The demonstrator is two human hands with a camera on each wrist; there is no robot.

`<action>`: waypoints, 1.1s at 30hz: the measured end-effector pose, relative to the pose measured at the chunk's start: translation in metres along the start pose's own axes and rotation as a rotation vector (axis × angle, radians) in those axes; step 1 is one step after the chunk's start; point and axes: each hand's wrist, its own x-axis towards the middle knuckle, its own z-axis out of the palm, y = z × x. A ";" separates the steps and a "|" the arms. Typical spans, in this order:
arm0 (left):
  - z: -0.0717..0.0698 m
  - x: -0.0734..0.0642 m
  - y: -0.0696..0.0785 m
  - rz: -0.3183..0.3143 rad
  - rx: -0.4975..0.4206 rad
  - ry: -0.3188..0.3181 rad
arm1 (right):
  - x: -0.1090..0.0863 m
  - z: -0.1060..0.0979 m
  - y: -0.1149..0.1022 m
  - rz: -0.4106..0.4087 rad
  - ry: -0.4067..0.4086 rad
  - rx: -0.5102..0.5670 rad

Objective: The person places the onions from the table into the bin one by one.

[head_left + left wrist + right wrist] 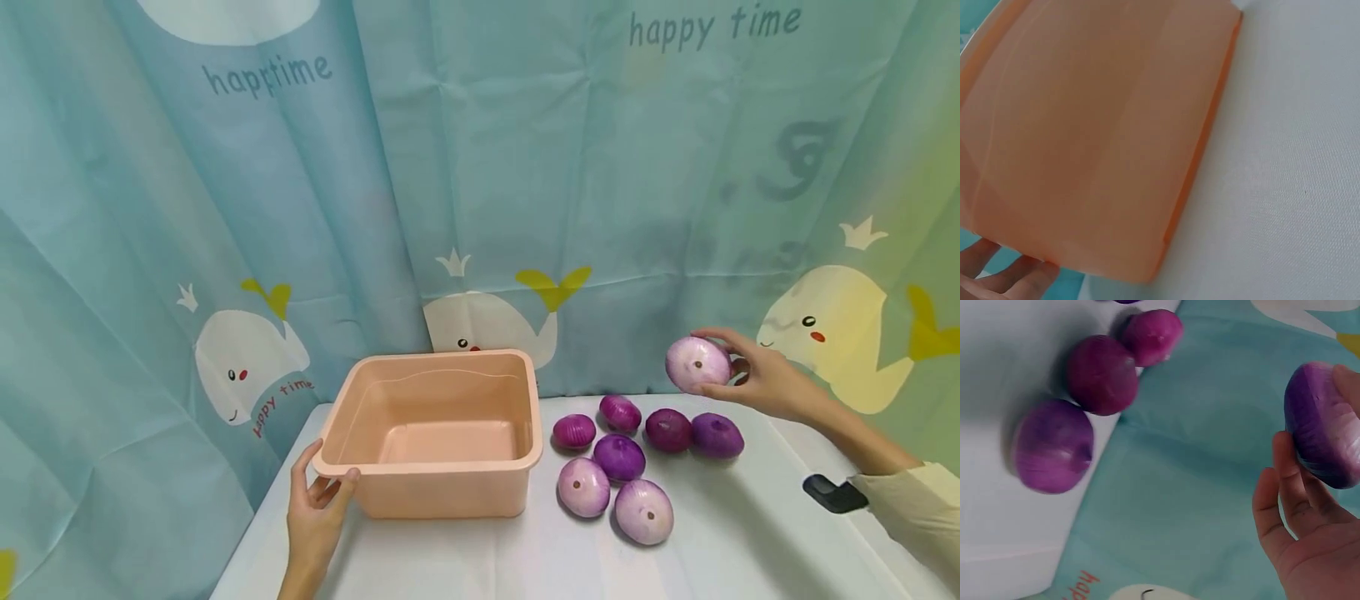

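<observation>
In the head view my right hand point(765, 379) grips a purple onion point(698, 365) in the air, above and behind the other onions. The right wrist view shows the fingers point(1300, 494) and thumb on that onion point(1319, 425), which is dark purple on one side and pale on the other. My left hand point(316, 517) holds the near left corner of a peach plastic basin point(438, 492), thumb at the front rim and fingers at the left side. From the left wrist, the basin's outer wall point(1085, 137) fills much of the view, with fingertips against its edge.
Several purple onions lie right of the basin, among them a pale one point(643, 512) in front and a dark one point(669, 431) behind. A black object point(834, 493) is by the right sleeve. A blue whale-print curtain point(510, 167) hangs behind the white table point(570, 567).
</observation>
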 end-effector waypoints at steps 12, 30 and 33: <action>-0.001 -0.003 0.000 -0.008 0.027 0.062 | 0.032 0.004 -0.010 -0.019 0.002 0.031; 0.000 0.007 0.001 -0.019 0.019 0.015 | 0.068 0.006 -0.029 -0.004 -0.060 -0.058; 0.000 0.008 0.000 -0.011 0.013 0.008 | 0.083 0.010 -0.039 -0.009 -0.124 -0.053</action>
